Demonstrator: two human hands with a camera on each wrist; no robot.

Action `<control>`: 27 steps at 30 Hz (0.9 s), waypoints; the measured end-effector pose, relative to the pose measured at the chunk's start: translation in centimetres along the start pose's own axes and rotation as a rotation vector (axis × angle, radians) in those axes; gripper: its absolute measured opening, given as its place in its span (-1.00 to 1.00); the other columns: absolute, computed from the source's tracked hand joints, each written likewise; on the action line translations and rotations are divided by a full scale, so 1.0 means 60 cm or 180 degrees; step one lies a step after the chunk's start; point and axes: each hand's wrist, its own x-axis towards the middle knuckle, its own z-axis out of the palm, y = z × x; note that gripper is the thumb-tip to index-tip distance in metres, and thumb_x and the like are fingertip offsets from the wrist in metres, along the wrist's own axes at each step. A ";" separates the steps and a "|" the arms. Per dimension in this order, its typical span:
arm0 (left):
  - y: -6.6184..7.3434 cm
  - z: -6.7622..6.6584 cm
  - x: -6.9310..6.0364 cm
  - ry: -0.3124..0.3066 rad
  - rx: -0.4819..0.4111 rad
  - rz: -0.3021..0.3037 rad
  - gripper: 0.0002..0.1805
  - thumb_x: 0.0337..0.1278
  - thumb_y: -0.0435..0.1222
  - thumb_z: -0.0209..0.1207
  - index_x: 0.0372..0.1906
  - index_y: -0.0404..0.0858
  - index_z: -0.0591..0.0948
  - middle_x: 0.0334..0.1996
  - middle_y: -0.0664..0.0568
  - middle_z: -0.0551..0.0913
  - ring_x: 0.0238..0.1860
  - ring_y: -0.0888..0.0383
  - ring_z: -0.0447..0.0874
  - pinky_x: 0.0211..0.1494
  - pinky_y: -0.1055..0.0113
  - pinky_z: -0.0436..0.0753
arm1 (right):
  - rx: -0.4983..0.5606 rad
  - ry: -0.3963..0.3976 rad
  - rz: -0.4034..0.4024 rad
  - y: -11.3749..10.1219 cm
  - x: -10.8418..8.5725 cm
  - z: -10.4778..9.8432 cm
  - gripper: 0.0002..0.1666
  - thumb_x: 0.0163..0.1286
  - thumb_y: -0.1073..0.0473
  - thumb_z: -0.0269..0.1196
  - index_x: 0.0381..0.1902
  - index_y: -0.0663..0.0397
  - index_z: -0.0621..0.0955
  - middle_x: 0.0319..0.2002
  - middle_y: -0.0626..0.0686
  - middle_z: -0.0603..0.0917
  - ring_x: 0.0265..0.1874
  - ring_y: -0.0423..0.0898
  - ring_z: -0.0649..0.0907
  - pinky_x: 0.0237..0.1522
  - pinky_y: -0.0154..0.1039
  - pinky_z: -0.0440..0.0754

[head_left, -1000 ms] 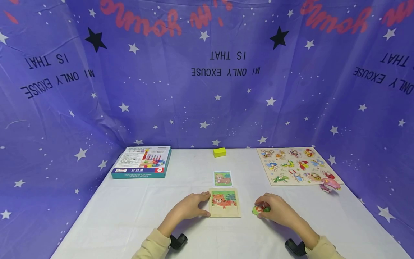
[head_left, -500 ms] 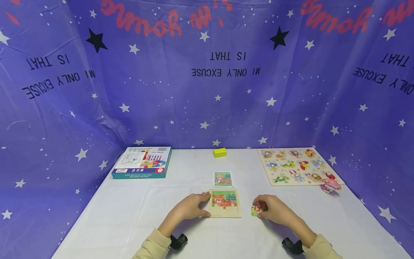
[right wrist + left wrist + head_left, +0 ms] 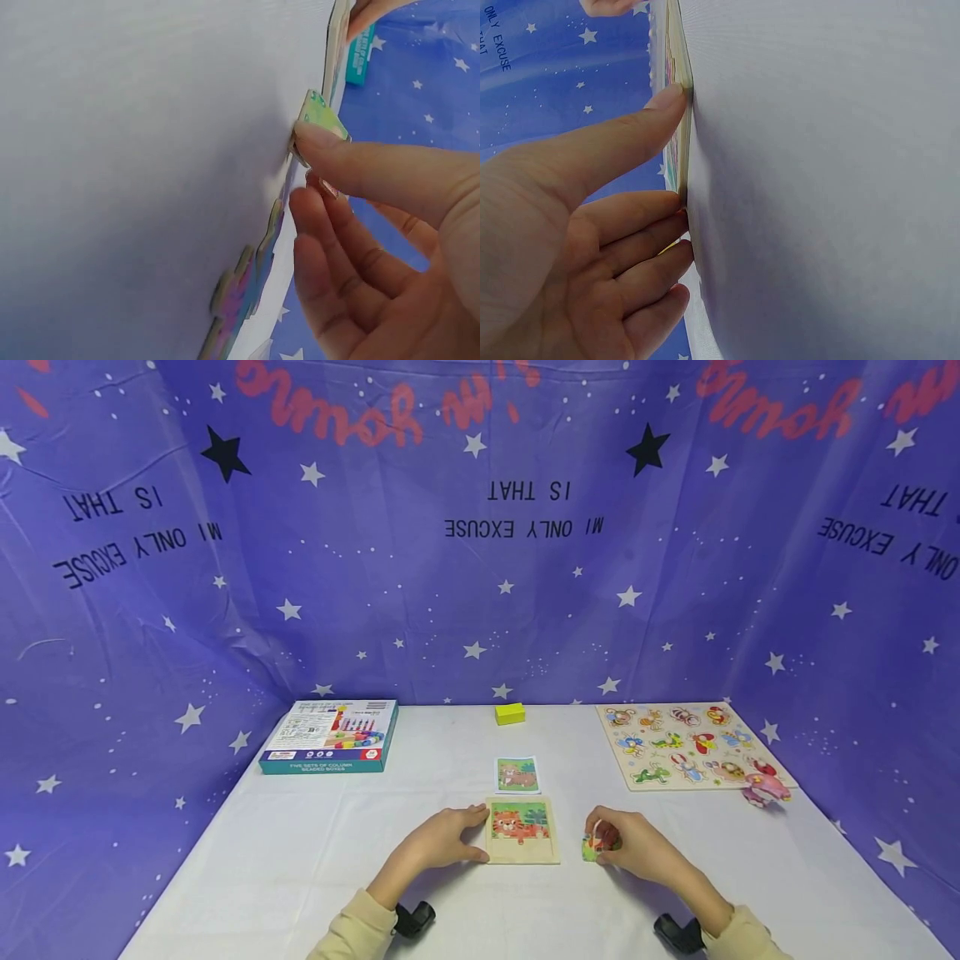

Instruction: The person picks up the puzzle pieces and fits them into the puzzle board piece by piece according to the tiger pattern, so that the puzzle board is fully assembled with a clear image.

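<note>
A square wooden frame (image 3: 522,852) lies on the white table, its upper part filled with an orange tiger picture and its lower strip bare wood. The left hand (image 3: 442,839) rests at its left edge; in the left wrist view the thumb and fingertips of that hand (image 3: 600,217) touch the board's side (image 3: 682,127). To the right of the frame, the right hand (image 3: 637,846) pinches small puzzle pieces (image 3: 590,848). In the right wrist view a green piece (image 3: 321,116) is between thumb and fingers of the hand (image 3: 390,225), with another piece partly hidden behind.
Behind the frame lies a picture card (image 3: 517,775), and farther back a yellow block (image 3: 510,714). A boxed set (image 3: 330,737) is at the back left. At the back right are an insect puzzle board (image 3: 686,745) and a pink toy (image 3: 767,790) by its corner.
The right hand has shifted slightly left, and the pieces in its fingers have turned a little. The left hand stays at the frame's edge.
</note>
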 end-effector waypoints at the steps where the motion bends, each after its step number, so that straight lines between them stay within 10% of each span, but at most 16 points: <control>1: 0.000 0.000 0.000 -0.0002 -0.0009 0.0001 -0.20 -0.03 -0.07 0.40 0.30 -0.39 0.44 0.31 -0.14 0.41 0.34 -0.02 0.34 0.38 0.12 0.33 | 0.0027 0.0001 -0.0026 0.001 0.000 0.000 -0.58 0.00 0.39 0.47 -0.23 -0.05 0.56 -0.45 -0.13 0.57 -0.46 -0.23 0.53 -0.48 -0.36 0.51; 27: -0.003 0.003 0.002 -0.0002 -0.0006 -0.0013 -0.19 -0.03 -0.04 0.39 0.30 -0.36 0.44 0.31 -0.11 0.41 0.34 -0.01 0.34 0.38 0.12 0.33 | 0.0464 -0.0046 -0.0519 -0.043 0.043 0.031 -0.76 0.23 0.37 0.33 -0.16 0.00 0.68 -0.42 -0.15 0.69 -0.47 -0.27 0.62 -0.43 -0.35 0.62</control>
